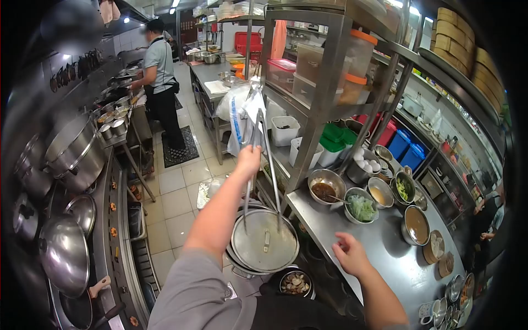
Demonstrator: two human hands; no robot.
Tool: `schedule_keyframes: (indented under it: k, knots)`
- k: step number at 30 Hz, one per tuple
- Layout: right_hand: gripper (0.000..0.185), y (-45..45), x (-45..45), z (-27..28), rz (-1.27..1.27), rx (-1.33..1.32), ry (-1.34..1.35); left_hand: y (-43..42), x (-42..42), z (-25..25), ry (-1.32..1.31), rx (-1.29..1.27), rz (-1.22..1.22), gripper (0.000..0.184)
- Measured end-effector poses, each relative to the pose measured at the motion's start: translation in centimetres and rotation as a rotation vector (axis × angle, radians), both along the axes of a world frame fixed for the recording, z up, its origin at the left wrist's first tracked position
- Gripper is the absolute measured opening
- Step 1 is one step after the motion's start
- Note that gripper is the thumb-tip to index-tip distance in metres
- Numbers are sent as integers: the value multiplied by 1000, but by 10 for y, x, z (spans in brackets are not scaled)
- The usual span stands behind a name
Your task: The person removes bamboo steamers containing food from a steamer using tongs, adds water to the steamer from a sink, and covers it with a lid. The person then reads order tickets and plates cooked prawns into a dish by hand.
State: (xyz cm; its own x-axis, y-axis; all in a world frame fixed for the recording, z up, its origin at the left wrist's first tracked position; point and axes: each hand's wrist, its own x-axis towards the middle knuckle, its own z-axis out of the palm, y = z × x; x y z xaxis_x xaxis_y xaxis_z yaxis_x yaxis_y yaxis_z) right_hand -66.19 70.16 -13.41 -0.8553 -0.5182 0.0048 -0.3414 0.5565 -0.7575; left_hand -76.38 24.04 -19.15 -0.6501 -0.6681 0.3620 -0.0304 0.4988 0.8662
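Two bare hands are out in front, and the left hand [249, 160] is the one with a firm grip, its fingers closed around a long two-armed metal tool [270, 165]. The tool stands nearly upright in that fist; its arms spread apart as they run down toward the round metal lid [266, 245] below the grip, though I can't tell whether the tips touch it. Just beside the fist, a white plastic bag [236, 118] with blue print hangs near the tool's upper end. The right hand [352, 253] is open, fingers loosely curled, over the near edge of the steel counter [388, 234]. Beyond those fingers sit a bowl of pale green pieces [362, 209] and a bowl of brown liquid [324, 188] with a utensil in it. Well past the left fist, another person [159, 66] stands by the stoves on the left side.
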Motion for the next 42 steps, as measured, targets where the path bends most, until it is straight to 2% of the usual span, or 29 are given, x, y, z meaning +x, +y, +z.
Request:
schedule_keyframes:
  k: [1, 2, 3, 5, 7, 9, 12, 13, 15, 20, 22, 23, 26, 27, 29, 31, 33, 35, 38, 40, 42]
  knots:
    - [39, 12, 2, -8, -27, 22, -73, 1, 19, 39, -100, 126, 9, 35]
    - [38, 24, 6, -18, -49, 36, -93, -25, 8, 37, -178, 75, 3, 41]
    - [36, 36, 11, -29, -73, 51, -112, -35, 6, 49, -213, 142, 0, 41]
    - [36, 61, 21, -48, -138, 100, -171, -34, 15, 88, -294, 211, -37, 41]
    - [35, 85, 32, -63, -212, 131, -216, -64, -17, 77, -244, 31, -22, 41]
    - [35, 106, 43, -73, -295, 141, -252, -65, -26, 96, -302, 38, -44, 42]
    - [34, 128, 56, -78, -408, 197, -291, -78, -54, 100, -253, -41, -24, 42]
    - [33, 138, 59, -83, -406, 205, -280, -85, -64, 99, -242, -133, -8, 43]
    - [32, 152, 63, -87, -401, 222, -259, -85, -70, 107, -335, 36, -53, 45]
    - [31, 154, 76, -59, -489, 233, -302, -99, -91, 93, -386, 173, -73, 46]
    - [31, 151, 76, -48, -536, 218, -331, -131, -108, 67, -642, -509, -147, 45]
    - [32, 152, 77, -47, -555, 206, -336, -131, -108, 56, -661, -588, -141, 45]
    - [32, 154, 86, -46, -553, 216, -306, -129, -101, 28, -561, -387, 54, 47]
    - [32, 157, 90, -48, -541, 230, -283, -112, -82, 42, -532, -252, 113, 48]
    - [30, 163, 96, -56, -516, 189, -300, -107, -66, 35, -450, -246, 351, 52]
    - [30, 161, 104, -53, -518, 157, -343, -58, -10, 75, -307, -134, 258, 56]
    - [29, 169, 113, -63, -497, 176, -383, -60, 10, 36, -192, -281, 324, 54]
    - [30, 180, 119, -80, -427, 209, -401, -38, 52, 14, -124, -270, 298, 49]
    - [30, 186, 125, -86, -398, 170, -484, -5, 118, -36, -195, -114, 238, 49]
    - [28, 187, 125, -80, -386, 186, -542, 42, 173, -48, -302, 38, 217, 51]
    - [27, 194, 122, -83, -289, 188, -508, 71, 222, -93, -245, 65, 160, 47]
